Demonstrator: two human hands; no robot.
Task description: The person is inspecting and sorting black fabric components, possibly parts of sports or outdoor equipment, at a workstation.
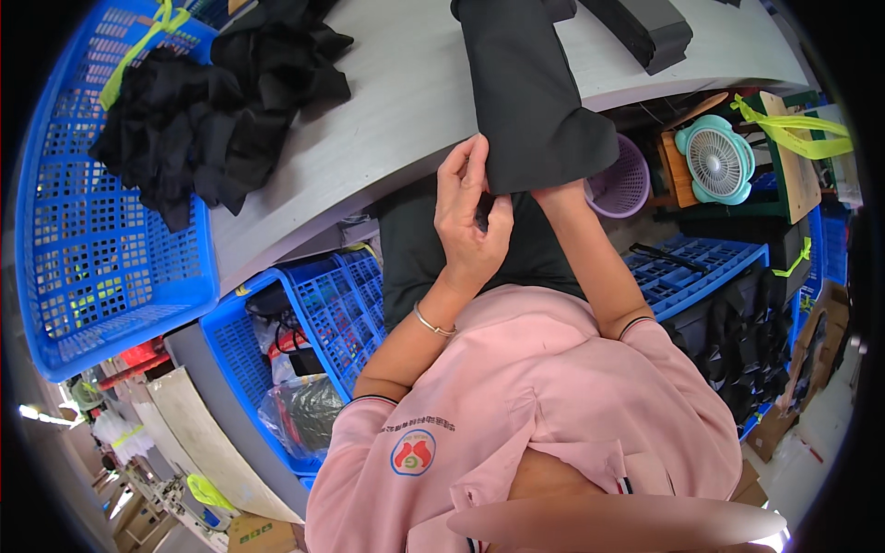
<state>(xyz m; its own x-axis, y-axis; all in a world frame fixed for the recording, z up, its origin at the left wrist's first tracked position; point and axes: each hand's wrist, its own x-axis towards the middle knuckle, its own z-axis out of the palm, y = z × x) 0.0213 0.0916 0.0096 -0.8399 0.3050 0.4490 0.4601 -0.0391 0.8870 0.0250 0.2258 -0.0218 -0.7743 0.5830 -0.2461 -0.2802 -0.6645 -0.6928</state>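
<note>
Risk was slippage: your left hand [472, 217] pinched the dark folded fabric piece [535, 92] overhanging the grey bench [387, 111] edge; right hand hidden beneath, grip unclear, so it could have slid off.

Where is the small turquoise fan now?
In the head view, the turquoise fan is at the upper right, below the table edge, beside the purple basket.

head view, steeply downward, close over table [387, 101]
</note>
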